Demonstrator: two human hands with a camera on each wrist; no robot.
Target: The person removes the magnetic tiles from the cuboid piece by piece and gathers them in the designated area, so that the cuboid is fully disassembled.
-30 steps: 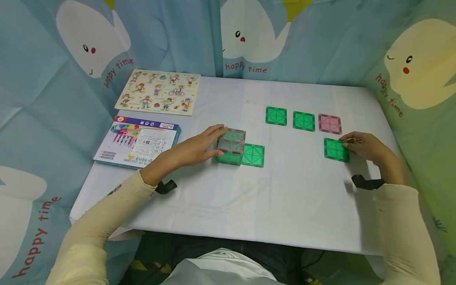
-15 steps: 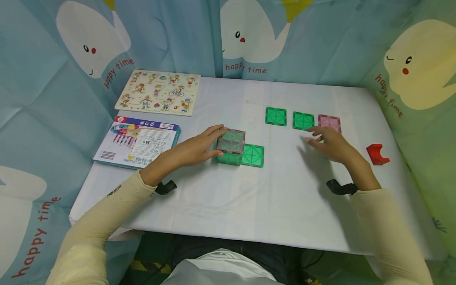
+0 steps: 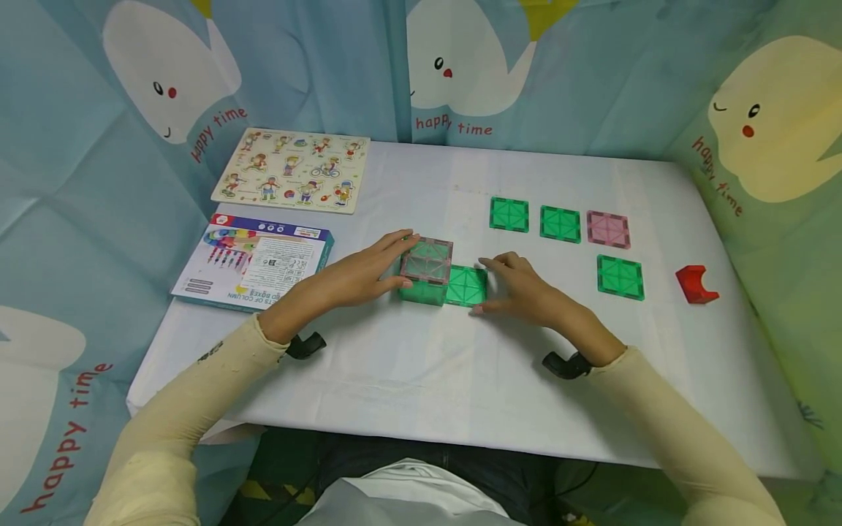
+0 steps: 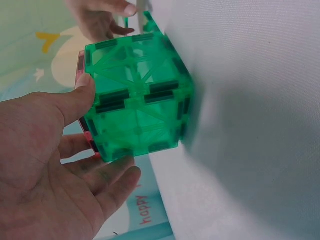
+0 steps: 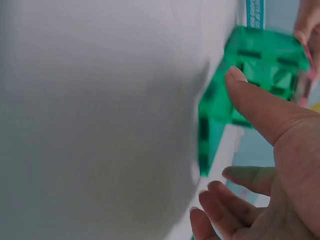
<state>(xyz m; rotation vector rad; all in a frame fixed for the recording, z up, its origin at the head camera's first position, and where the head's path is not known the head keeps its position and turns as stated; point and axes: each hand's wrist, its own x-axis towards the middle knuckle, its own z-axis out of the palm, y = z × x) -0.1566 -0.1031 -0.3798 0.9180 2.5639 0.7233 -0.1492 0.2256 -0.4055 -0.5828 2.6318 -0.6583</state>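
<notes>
A cube of see-through magnetic tiles [image 3: 427,269], with green sides and a pink top, stands on the table. My left hand [image 3: 358,277] holds it from the left, the thumb at the near side and the fingers at the far side. In the left wrist view the thumb overlaps the edge of the cube [image 4: 137,97]. A flat green magnetic tile [image 3: 466,286] lies against the cube's right side. Around that tile's right edge my right hand [image 3: 526,294] spreads its thumb and fingers; whether they touch it I cannot tell.
Two green tiles [image 3: 509,214] and a pink tile [image 3: 608,229] lie in a row at the back right. Nearer lies another green tile [image 3: 620,277], left of a red notched block [image 3: 692,283]. A boxed set [image 3: 256,259] and a picture board [image 3: 292,169] lie at the left.
My right hand has left the green tile at the right and moved left to the flat tile beside the cube. This uncovers the red block. The left hand stays at the cube.
</notes>
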